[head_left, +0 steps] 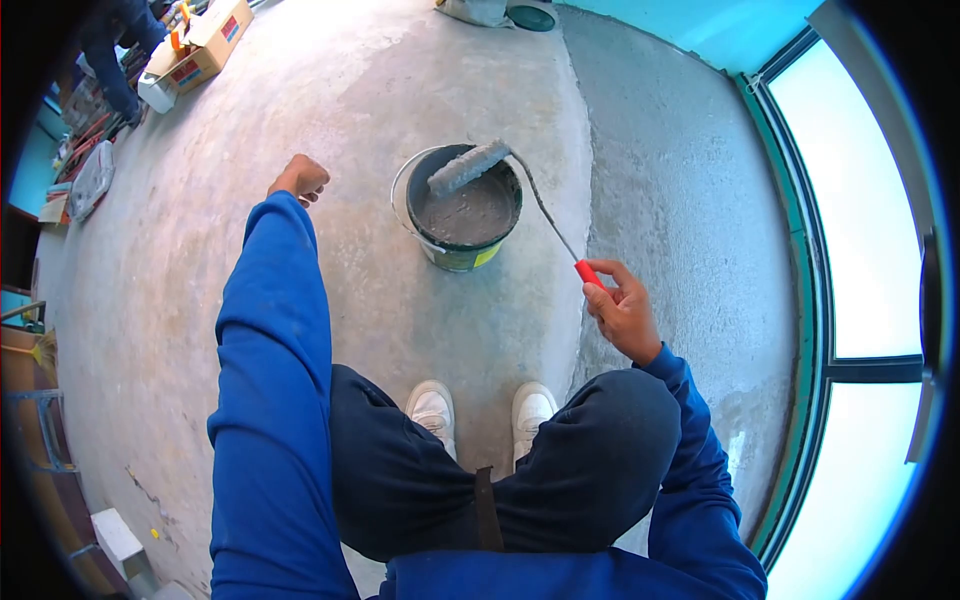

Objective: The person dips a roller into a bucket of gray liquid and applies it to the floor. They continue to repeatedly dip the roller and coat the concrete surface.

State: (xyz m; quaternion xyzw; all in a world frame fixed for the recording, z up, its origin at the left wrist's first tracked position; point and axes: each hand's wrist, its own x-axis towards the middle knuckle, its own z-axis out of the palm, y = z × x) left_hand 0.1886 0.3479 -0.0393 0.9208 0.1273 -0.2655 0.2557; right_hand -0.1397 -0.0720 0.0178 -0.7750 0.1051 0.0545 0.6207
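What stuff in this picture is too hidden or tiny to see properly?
Head view:
- Left hand: curled shut, back towards camera; anything inside is hidden.
- Roller handle: mostly covered by the right hand.
- Box lettering: too small to read.
- Person top left: cut off by the dark lens edge.

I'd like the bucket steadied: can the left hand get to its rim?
Probably yes: the left hand, a seemingly empty fist, is left of the bucket with only bare floor between. The right hand holds the roller on the far rim.
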